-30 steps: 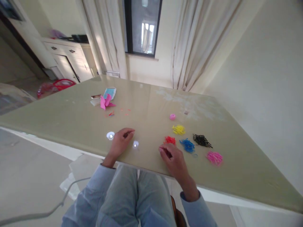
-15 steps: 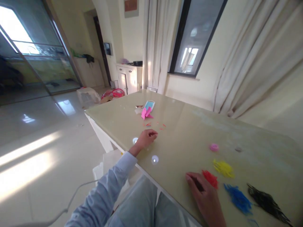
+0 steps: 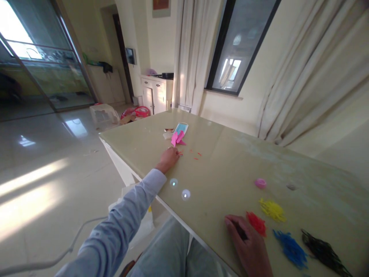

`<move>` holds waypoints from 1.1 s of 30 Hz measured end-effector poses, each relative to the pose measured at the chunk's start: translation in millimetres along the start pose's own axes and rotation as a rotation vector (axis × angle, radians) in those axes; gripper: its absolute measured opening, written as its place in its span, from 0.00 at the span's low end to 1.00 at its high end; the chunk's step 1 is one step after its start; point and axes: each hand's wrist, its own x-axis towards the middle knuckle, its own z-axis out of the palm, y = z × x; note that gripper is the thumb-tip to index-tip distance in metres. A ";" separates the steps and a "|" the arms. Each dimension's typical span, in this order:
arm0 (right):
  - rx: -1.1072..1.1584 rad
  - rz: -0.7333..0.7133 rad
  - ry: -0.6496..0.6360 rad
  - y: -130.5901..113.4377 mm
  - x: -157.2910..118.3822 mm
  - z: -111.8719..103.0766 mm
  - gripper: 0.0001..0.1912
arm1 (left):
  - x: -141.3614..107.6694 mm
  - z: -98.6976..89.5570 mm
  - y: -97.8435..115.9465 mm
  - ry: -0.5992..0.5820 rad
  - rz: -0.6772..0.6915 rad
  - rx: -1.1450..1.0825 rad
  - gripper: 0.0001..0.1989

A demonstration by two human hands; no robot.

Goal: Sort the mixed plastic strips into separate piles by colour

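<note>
My left hand (image 3: 169,158) reaches across the table to a few small orange-red strips (image 3: 196,158). Its fingertips are pinched together at the nearest strip, and whatever is between them is too small to make out. Just beyond the fingers lies a folded pink paper piece (image 3: 178,138). My right hand (image 3: 249,246) rests on the table near its front edge, fingers curled towards the thumb, their inside hidden. Right beside it is a pile of thin red strands (image 3: 256,224). Further right are piles of yellow strands (image 3: 272,210), blue strands (image 3: 290,248) and black strands (image 3: 325,252).
A pink ring-shaped thing (image 3: 260,183) sits behind the yellow pile. Two round clear spots (image 3: 186,194) show by the table's front edge. A blue-and-white flat object (image 3: 181,128) lies behind the pink paper. A white cable (image 3: 69,250) crosses at lower left.
My left hand has moved forward and left to the orange-red strips, uncovering a round clear spot. My right hand has barely moved. The view has shifted slightly.
</note>
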 end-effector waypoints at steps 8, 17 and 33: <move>-0.025 -0.005 0.000 -1.6 -0.3 -0.3 0.22 | 2.8 5.0 -1.0 -0.038 0.025 0.042 0.11; -0.037 -0.031 0.001 4.0 -3.3 2.1 0.21 | -7.9 -0.1 3.2 -0.040 0.093 -0.116 0.06; -0.015 0.006 -0.038 -7.9 -7.6 2.6 0.11 | -142.1 -18.9 117.1 -0.916 -0.019 -1.552 0.22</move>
